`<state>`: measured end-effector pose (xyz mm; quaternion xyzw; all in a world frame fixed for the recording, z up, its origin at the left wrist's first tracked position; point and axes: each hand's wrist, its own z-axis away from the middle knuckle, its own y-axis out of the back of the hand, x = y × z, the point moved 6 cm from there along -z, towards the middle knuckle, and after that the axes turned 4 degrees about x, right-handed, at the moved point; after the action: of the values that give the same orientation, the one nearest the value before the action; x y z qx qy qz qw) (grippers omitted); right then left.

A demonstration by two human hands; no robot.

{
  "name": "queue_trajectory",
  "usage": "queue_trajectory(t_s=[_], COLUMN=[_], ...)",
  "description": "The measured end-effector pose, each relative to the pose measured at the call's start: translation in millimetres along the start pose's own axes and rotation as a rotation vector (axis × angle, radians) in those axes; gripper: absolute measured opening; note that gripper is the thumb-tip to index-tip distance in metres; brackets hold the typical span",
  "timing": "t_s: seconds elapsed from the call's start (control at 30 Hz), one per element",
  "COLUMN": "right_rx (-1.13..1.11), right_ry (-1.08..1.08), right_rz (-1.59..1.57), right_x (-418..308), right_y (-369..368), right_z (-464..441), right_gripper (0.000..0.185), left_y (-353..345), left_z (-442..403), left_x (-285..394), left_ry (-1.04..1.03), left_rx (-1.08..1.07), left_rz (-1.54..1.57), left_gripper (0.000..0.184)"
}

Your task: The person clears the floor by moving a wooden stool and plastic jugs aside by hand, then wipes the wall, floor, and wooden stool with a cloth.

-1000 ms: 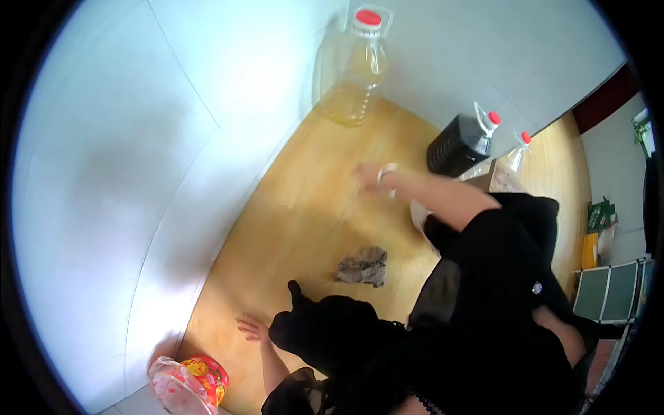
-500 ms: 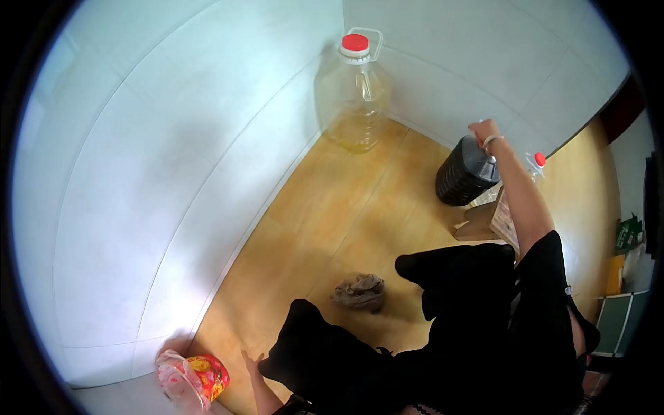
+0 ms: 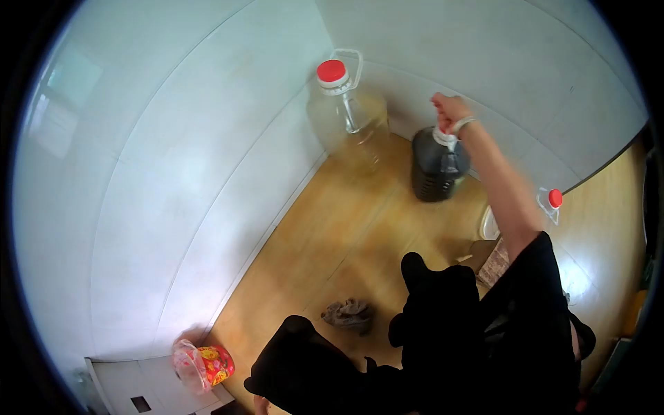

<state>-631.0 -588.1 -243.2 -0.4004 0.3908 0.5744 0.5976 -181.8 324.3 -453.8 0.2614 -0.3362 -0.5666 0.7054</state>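
Observation:
My right hand [image 3: 451,113] is closed at the top of a dark plastic jug [image 3: 437,166], by its white neck. The jug stands upright or nearly so beside the wall; I cannot tell if its base touches the floor. To its left, in the corner, is a larger clear jug [image 3: 349,124] with a red cap and a white handle. Only a small part of my left hand [image 3: 261,404] shows at the bottom edge, below my knee, and its fingers are mostly hidden. A crumpled grey-brown cloth [image 3: 348,313] lies on the floor between my feet.
A red patterned bin [image 3: 216,365] with a plastic bag lining stands at the lower left wall. Behind my right arm are a cardboard box [image 3: 494,264] and another clear jug with a red cap [image 3: 555,198]. White walls [image 3: 187,173] meet behind the large jug.
My right hand has moved left with the dark jug, away from the box and closer to the large clear jug. My left hand has dropped mostly out of sight. The view has shifted.

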Motion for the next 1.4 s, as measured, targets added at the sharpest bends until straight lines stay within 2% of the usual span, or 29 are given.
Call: queue_trajectory(t_s=[0.13, 0.17, 0.2, 0.3, 0.33, 0.4, 0.47, 0.5, 0.53, 0.6, 0.63, 0.67, 0.7, 0.73, 0.77, 0.8, 0.9, 0.93, 1.0, 1.07, 1.17, 1.27, 1.4], right_rx=[-0.024, -0.090, -0.010, -0.197, -0.182, -0.194, -0.185, -0.091, -0.123, 0.030, 0.070, 0.163, 0.254, 0.255, 0.344, 0.430, 0.390, 0.486, 0.445, 0.391, 0.265, 0.303, 0.328], right_ry=[0.093, 0.287, 0.188, 0.259, 0.251, 0.644, 0.741, 0.873, 0.869, 0.797, 0.730, 0.617, 0.498, 0.496, 0.372, 0.249, 0.215, 0.255, 0.272, 0.281, 0.412, 0.506, 0.522], right_rz=[-0.136, 0.182, 0.266, 0.327, 0.329, 0.829, 0.981, 0.930, 0.992, 1.242, 1.419, 1.513, 1.602, 1.605, 1.554, 1.496, 1.364, 1.396, 1.445, 1.491, 1.555, 1.541, 1.463], right_x=[-12, -7, -4, 4, 5, -24, -46, -48, -48, -34, -29, -24, -18, -10, 1, 14, 47, 48, 37, 35, 29, 18, -13], right_y=[-44, -59, -64, -84, -76, -71, -25, 7, 40, 120, 154, 182, 204, 216, 234, 253, 273, 272, 243, 212, 164, 148, 126], right_z=[-8, -35, -32, -36, -30, 15, 64, 84, 100, 125, 141, 161, 176, 183, 185, 185, 155, 150, 149, 147, 140, 121, 117], right_gripper=[0.027, 0.025, 0.024, 0.029, 0.029, 0.039, 0.045, 0.046, 0.047, 0.047, 0.049, 0.051, 0.053, 0.053, 0.054, 0.054, 0.052, 0.049, 0.047, 0.045, 0.041, 0.039, 0.038], left_y=[31, 42, 55, 86, 95, 106, 106, 100, 92, 74, 63, 51, 41, 28, 14, -1, -37, -49, -51, -49, -36, -32, -33], left_z=[25, 27, 28, 31, 33, 37, 44, 46, 47, 64, 73, 87, 72, 86, 86, 83, 96, 90, 91, 103, 93, 75, 87], left_x=[58, 77, 96, 175, 201, 253, 307, 334, 356, 410, 434, 461, 478, 500, 512, 522, 524, 513, 496, 480, 477, 477, 480], left_ry=[-0.118, -0.163, -0.219, -0.406, -0.470, -0.602, -0.716, -0.759, -0.698, -0.765, -0.733, -0.774, -0.926, -0.933, -0.989, -1.045, -1.098, -1.062, -1.002, -1.004, -0.989, -1.032, -1.011], left_rx=[0.060, 0.077, 0.098, 0.154, 0.169, 0.182, 0.159, 0.131, 0.035, -0.034, -0.127, -0.120, -0.140, -0.151, -0.222, -0.293, -0.321, -0.345, -0.357, -0.382, -0.299, -0.259, -0.305], left_rz=[-0.009, -0.010, -0.019, -0.019, -0.018, -0.023, -0.030, -0.022, 0.070, 0.017, 0.023, -0.114, -0.132, -0.123, -0.059, 0.005, -0.017, -0.118, -0.197, -0.578, -0.461, -0.314, -0.309], left_gripper=[0.057, 0.057, 0.057, 0.058, 0.058, 0.058, 0.059, 0.059, 0.059, 0.055, 0.052, 0.053, 0.053, 0.053, 0.053, 0.053, 0.055, 0.057, 0.059, 0.060, 0.059, 0.058, 0.058])
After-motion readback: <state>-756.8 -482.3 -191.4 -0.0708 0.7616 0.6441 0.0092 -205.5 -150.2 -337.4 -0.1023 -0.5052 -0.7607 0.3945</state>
